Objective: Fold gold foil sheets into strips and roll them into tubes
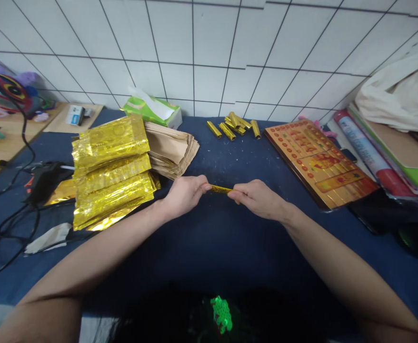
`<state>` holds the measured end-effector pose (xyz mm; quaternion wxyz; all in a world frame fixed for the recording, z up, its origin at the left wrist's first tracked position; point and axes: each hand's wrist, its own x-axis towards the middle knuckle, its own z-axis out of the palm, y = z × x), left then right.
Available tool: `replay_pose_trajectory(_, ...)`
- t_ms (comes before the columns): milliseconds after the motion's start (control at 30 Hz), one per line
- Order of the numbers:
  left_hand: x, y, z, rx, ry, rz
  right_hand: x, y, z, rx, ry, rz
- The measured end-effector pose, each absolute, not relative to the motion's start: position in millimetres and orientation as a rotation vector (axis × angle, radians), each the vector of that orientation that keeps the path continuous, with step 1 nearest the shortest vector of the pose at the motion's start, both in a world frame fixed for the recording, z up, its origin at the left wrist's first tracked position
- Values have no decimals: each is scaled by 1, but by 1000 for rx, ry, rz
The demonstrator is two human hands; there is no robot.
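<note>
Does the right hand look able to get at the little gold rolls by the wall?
Probably yes: nothing tall stands between the right hand and the gold rolls. It would likely first have to release the slim gold piece.

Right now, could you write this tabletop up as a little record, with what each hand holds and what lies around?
Left hand: grips one end of a slim gold piece
Right hand: pinches its other end
Far side: short gold rolls in a loose cluster near the white tiled wall
To the left: gold foil sheets, brown paper stack, green tissue box
To the right: red-and-gold printed sheet, lying flat
Surface: dark blue tabletop
Unclear: whether the held piece is rolled or folded
</note>
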<state>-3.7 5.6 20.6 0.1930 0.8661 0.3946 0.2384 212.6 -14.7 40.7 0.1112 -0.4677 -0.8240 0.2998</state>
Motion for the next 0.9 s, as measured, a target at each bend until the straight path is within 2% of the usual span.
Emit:
replay_pose_trajectory(267, -3, 8, 15, 2216, 1108, 701, 211, -12, 28, -1390, -2448, 509)
replay_pose_trajectory(467, 0, 10, 12, 1845, 1094, 699, 212, -12, 28, -1457, -2130, 832)
replay_pose_trajectory(633, 2, 13, 11, 1506, 1078, 647, 209, -15, 28, -1387, -2043, 788)
replay_pose_trajectory(900, 1, 12, 13, 1556, 992, 695, 208, -16, 27, -1516, -2095, 873)
